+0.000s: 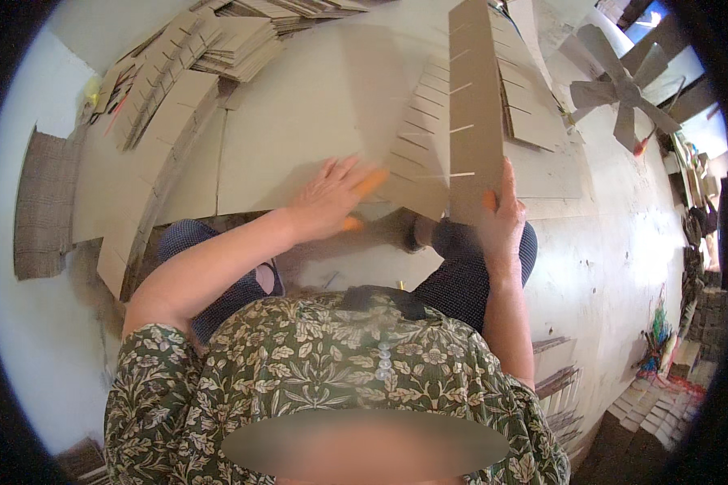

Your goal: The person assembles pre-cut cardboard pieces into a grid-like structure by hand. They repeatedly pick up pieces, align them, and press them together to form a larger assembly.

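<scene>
My right hand [503, 230] grips the near end of a long brown cardboard strip [476, 97] with short slots along one edge, held raised above the table. An orange cover shows on its thumb. Over the near part of the table, my left hand [330, 198] is stretched out flat, slightly blurred, with nothing in it. Orange covers sit on some of its fingers. Just right of that hand, another slotted cardboard piece [421, 137] stands or lies partly behind the raised strip. More slotted cardboard [530, 101] lies beyond the strip on the right.
Stacks of slotted cardboard [234, 44] cover the far left of the pale table [299, 105]. A long cardboard row [166, 153] runs down the left side, beside a grey-brown cardboard stack [42, 206]. At the upper right stands a fan [623, 85]. Cardboard pieces [647, 412] lie at lower right.
</scene>
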### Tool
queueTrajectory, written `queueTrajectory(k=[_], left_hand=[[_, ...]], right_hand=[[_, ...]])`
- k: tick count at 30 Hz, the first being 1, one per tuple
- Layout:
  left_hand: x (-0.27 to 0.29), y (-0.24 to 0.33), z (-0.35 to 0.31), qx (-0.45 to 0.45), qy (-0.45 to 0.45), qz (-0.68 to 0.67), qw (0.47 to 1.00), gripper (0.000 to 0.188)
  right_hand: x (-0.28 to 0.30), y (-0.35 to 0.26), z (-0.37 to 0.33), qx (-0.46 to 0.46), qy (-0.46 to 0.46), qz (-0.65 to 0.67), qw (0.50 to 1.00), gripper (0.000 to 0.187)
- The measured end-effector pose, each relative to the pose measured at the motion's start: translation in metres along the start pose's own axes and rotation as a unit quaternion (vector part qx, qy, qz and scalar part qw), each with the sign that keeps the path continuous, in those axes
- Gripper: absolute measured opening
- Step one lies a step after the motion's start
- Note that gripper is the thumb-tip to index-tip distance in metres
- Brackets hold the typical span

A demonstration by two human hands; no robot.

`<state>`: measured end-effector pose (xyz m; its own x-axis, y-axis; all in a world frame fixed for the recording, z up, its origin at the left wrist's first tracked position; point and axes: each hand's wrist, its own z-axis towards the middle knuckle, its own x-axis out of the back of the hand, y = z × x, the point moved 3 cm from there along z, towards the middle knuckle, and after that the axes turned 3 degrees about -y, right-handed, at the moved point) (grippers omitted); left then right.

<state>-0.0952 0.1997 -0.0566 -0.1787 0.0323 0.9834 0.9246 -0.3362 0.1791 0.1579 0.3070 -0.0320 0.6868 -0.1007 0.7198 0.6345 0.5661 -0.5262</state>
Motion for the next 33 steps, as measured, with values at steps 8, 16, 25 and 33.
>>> queueTrajectory(k=[8,16,25,33], left_hand=[[0.002,-0.023,0.072,-0.003,-0.129,0.001,0.992,0.098],[-0.003,0.04,0.059,0.009,-0.119,-0.062,0.991,0.097],[-0.021,0.019,0.066,-0.116,0.007,0.075,0.99,0.06],[0.019,0.02,0.091,-0.097,0.162,-0.023,0.982,0.018]], right_hand=[[0.01,0.022,-0.016,-0.03,0.04,-0.034,0.998,0.063],[0.016,0.038,-0.018,-0.04,0.085,-0.02,0.995,0.06],[0.018,0.048,-0.017,-0.036,0.119,0.017,0.992,0.057],[0.068,0.05,-0.021,0.02,0.24,0.042,0.97,0.052]])
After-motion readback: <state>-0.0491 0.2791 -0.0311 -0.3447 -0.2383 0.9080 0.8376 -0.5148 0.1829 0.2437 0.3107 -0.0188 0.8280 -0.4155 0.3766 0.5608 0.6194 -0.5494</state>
